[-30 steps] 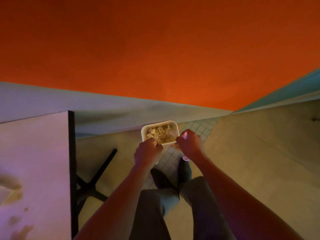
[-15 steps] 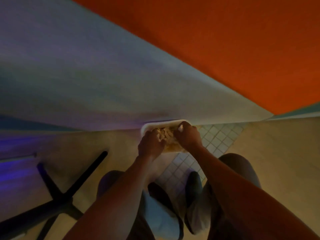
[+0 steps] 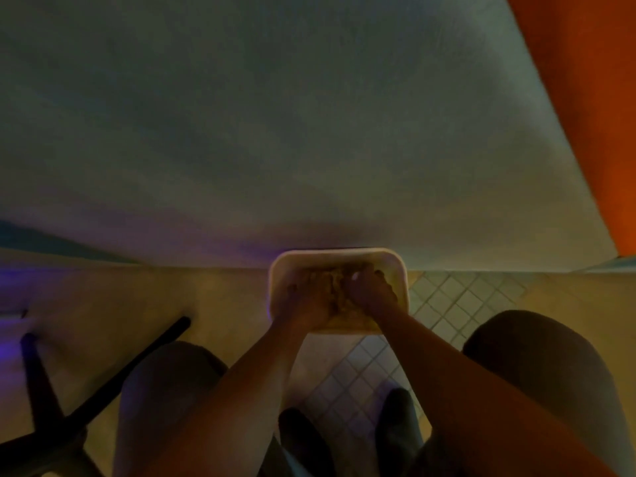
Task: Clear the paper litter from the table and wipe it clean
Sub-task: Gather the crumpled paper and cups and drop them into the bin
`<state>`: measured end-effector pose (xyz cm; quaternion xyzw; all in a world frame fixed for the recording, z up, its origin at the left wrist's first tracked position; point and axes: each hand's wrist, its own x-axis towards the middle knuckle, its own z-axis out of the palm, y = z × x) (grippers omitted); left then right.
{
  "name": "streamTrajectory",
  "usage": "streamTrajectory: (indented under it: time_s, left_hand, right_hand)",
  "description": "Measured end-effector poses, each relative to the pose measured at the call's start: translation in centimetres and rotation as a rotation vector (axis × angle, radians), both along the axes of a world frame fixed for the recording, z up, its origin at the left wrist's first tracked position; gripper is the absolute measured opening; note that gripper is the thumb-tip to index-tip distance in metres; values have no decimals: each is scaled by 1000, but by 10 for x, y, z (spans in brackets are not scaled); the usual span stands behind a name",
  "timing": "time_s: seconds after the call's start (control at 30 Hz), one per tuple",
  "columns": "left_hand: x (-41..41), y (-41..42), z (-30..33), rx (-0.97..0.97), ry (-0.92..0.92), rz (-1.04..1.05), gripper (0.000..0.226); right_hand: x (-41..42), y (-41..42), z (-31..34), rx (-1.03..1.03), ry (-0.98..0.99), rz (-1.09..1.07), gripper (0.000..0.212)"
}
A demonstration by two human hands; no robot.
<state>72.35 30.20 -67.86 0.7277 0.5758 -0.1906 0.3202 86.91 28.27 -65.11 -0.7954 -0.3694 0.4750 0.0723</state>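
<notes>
Fingers of left hand [image 3: 303,301] are curling down into the crumpled paper litter [image 3: 335,290], knuckles up; fingers of right hand [image 3: 373,294] are doing the same from the other side, one pale fingernail showing near the top. Both hands are sitting close together, nearly touching, w/ the paper bunched between and under them. Pic is dim and blurry, so can't tell whether the fingertips are actually pinching paper or just pressing on it.

Paper litter is lying inside a pale rectangular bin [image 3: 275,284] w/ rounded corners. Bin is standing on the floor, its far rim right against the base of the grey wall [image 3: 275,132]. Both hands are reaching inside its rim; near rim is partly hidden by the wrists.

Forearms are running down toward the bottom of the view, left one crossing over the left knee [image 3: 165,373], right one beside the right knee [image 3: 537,356]. Dark shoes [image 3: 395,418] are showing between the knees on the tiled floor [image 3: 457,301].

Black table base [image 3: 103,390] w/ crossed legs is standing at lower left, well apart from the bin. Orange wall panel [image 3: 592,98] is filling the upper right corner.
</notes>
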Motion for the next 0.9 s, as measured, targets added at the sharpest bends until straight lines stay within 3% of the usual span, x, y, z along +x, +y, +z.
streamTrajectory:
  time_s: [0.07,0.2,0.3,0.57,0.7,0.8,0.9]
  left_hand:
    - [-2,2,-21,-26,67,-35,73]
    - [3,3,-37,-102,89,-22,79]
    - [7,4,-48,-148,94,-38,80]
    - [16,15,-49,-119,122,-127,85]
    - [16,10,-19,-113,95,-113,78]
    - [13,1,26,-107,57,-87,76]
    - [4,-12,75,-95,48,-147,78]
  right_hand:
    - [-3,3,-16,-4,-2,4,61]
    - [-11,7,-44,-121,-64,154,76]
    - [-12,10,-56,-231,-42,114,86]
    - [0,19,-52,-258,-26,250,71]
    - [7,26,-56,-216,7,246,65]
    - [8,16,1,-166,-7,234,53]
    - [11,7,50,-146,-3,122,62]
